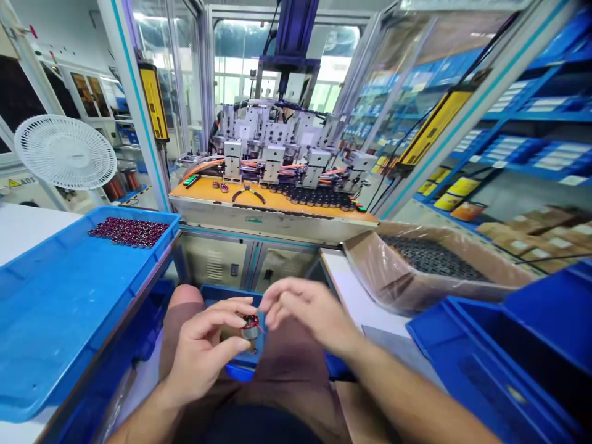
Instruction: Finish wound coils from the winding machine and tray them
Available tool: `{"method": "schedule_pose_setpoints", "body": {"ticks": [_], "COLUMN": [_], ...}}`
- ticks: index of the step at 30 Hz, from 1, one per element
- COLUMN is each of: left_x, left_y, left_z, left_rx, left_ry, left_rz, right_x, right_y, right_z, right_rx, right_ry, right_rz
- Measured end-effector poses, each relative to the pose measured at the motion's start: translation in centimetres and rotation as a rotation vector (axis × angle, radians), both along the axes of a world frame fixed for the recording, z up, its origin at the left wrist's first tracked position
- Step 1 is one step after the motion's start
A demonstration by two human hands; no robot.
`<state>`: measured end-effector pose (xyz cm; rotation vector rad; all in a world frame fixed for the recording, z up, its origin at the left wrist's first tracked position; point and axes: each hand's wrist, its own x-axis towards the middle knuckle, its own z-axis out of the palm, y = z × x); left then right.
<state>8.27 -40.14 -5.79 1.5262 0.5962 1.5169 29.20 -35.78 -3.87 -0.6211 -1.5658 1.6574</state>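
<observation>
A small wound coil (pixel 251 327) is being held low in the middle of the frame, above a blue bin (pixel 217 295), gripped between the thumb and fingers (pixel 231 306) of the left hand (pixel 203 351). The right hand (pixel 305 308) is being held just beside it, its fingertips bunched at a thin red wire end. Whether that wire is being pinched cannot be told. The coil is being judged light and stiff, its fine winding fragile, so it is best gripped by the metal rim. No writing is being made out on it, and the print on the yellow strip (pixel 154 102) at the upper left is too small to read.
</observation>
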Motion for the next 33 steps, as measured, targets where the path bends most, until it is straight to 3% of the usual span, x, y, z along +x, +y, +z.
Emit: {"method": "schedule_pose_setpoints", "body": {"ticks": [4,7,17,22,25,28,30,33], "left_x": [-0.3,-0.5,0.1,0.7,0.8,0.6,0.4,1.1], "left_y": [0.1,0.2,0.9,2.1,3.2,2.7,1.2,-0.9], "left_z": [-0.7,-1.0,-0.6,-2.7,-4.6,-4.9,-3.7,-1.0], "left_rx": [0.009,0.009,0.088,-0.033,-0.304,-0.414,-0.272,-0.060], "left_ry": [0.046,0.051,0.087,0.010,-0.058,0.050,0.240,0.502], "left_rz": [-0.014,-0.030,-0.141,-0.050,0.224,0.588,0.626,0.472], "right_x": [-3.5,-5.0,-4.4,-3.7,-2.8,-1.9,-1.5,-1.0], "right_y": [-1.4,-2.3,-2.9,-2.8,-2.3,-1.7,-1.3,-0.7], "right_z": [-3.7,-5.0,-4.9,-5.3,-5.1,-4.5,-4.3,-4.5], "right_rx": [-0.249,-0.337,-0.400,-0.366,-0.128,0.385,0.743,1.058], "right_ry": [0.216,0.332,0.484,0.514,0.433,0.158,-0.048,-0.241], "right_rz": [0.161,0.172,0.105,0.026,-0.104,-0.389,-0.546,-0.599]}}
